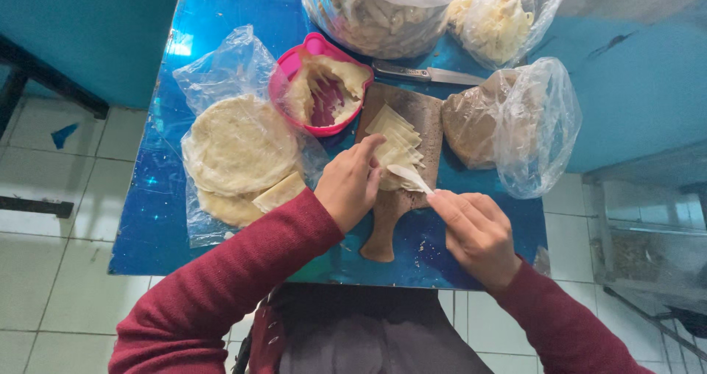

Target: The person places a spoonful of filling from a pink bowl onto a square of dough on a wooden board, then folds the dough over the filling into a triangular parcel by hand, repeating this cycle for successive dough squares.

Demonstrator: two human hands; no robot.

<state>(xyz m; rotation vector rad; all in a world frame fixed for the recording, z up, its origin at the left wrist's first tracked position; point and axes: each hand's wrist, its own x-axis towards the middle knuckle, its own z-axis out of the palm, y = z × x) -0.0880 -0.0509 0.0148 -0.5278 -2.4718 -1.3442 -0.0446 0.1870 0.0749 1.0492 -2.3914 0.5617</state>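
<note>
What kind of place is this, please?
Probably a small home or stall food-preparation spot: thin dough squares on a wooden board, a knife, and bags of food on a blue table.

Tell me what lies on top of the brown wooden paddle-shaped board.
On the brown wooden paddle-shaped board sits a stack of pale square dough sheets. The left hand presses them; the right hand holds a white spoon. The board beneath them is hidden.

Cutting board (420, 116) mid counter (158, 219), dough strips (396, 142) on it; bowl (294, 68) & flatbread stack (237, 146) to left, bagged filling (515, 120) right, knife (427, 73) behind board.
</note>
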